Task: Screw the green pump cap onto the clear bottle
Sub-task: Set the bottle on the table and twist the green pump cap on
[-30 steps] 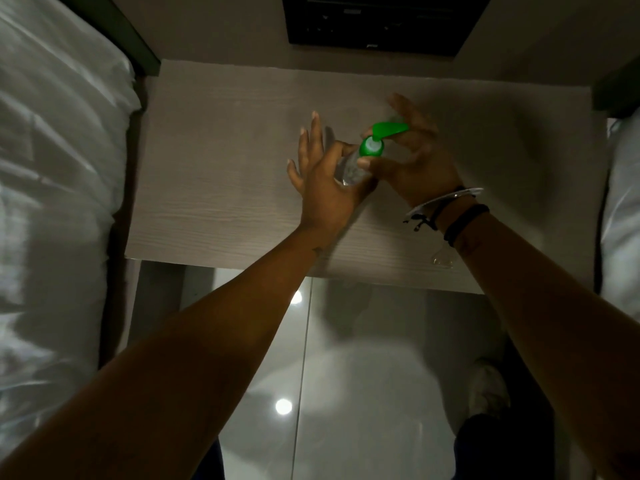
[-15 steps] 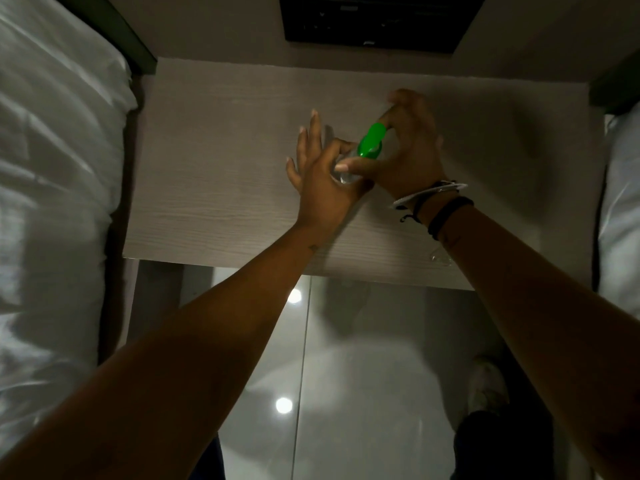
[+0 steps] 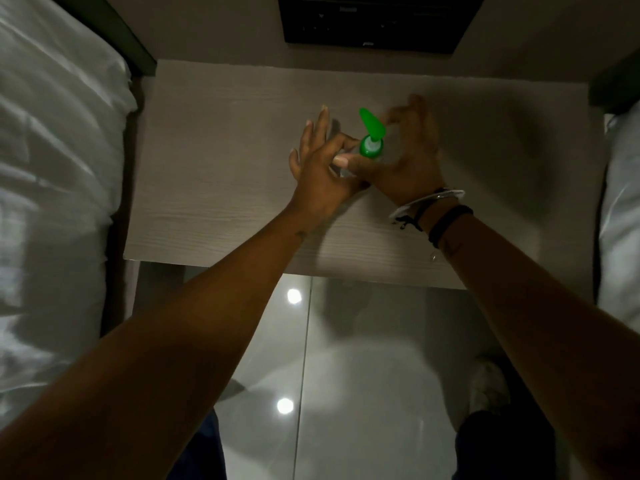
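The green pump cap [image 3: 371, 147] is pinched by the thumb and curled fingers of the right hand [image 3: 405, 157] — the fingers look blurry. The clear bottle [image 3: 346, 168] is gripped low down by the thumb and first finger of the left hand [image 3: 318, 174], while the other fingers are spread straight out. Little of the bottle can be seen between the two hands. The cap sits on top of the bottle, with its spout pointed away. Everything is held just above the pale wooden surface [image 3: 214, 168]. Bracelets [image 3: 429, 209] are worn on the right wrist — white beds [image 3: 52, 168] lie at both sides.
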Action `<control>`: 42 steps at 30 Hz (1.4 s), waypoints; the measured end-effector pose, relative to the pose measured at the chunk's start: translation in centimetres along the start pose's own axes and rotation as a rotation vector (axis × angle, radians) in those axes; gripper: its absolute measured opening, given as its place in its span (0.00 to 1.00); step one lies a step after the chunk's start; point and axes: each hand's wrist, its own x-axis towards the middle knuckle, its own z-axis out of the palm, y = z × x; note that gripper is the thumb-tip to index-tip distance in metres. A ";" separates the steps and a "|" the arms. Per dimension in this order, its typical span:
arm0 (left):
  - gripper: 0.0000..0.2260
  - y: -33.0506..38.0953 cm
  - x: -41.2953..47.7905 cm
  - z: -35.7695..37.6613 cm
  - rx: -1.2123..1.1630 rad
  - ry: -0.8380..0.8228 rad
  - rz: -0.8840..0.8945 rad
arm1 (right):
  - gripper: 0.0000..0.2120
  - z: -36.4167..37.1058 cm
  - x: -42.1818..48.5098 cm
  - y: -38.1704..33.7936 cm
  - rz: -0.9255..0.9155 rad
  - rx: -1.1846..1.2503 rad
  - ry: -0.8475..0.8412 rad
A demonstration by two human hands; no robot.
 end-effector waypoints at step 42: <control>0.24 -0.4 2.0 -0.9 0.093 -0.217 -0.028 | 0.30 0.4 -0.3 0.2 0.007 0.051 0.066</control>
